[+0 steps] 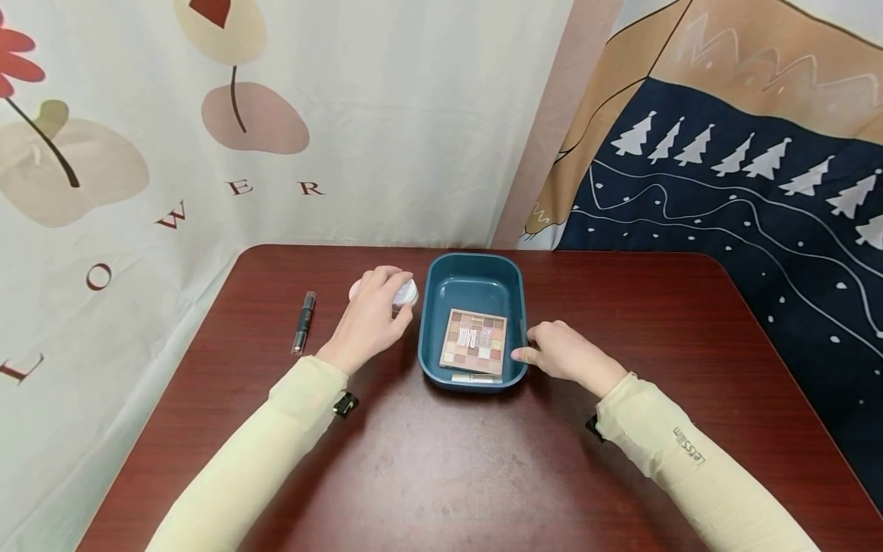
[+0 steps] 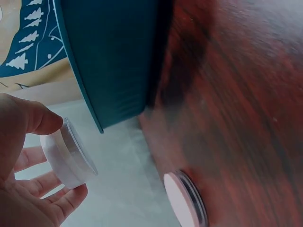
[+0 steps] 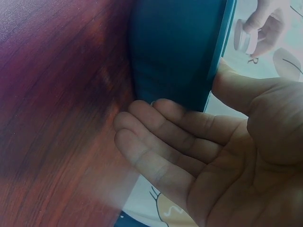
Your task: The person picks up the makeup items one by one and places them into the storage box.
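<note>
My left hand holds a small round white jar just left of the blue bin, with the thumb on one side and fingertips on the other. The jar is above the tabletop. Below it, a second round container with a pink lid stands on the table, mostly covered by the hand in the head view. My right hand grips the bin's right wall, thumb over the rim and fingers along the outside. An eyeshadow palette lies inside the bin, partly over a slim pale tube.
A dark double-ended pen lies on the reddish-brown table, left of my left hand. Behind the table hang a pale printed curtain and a dark blue cloth with white trees.
</note>
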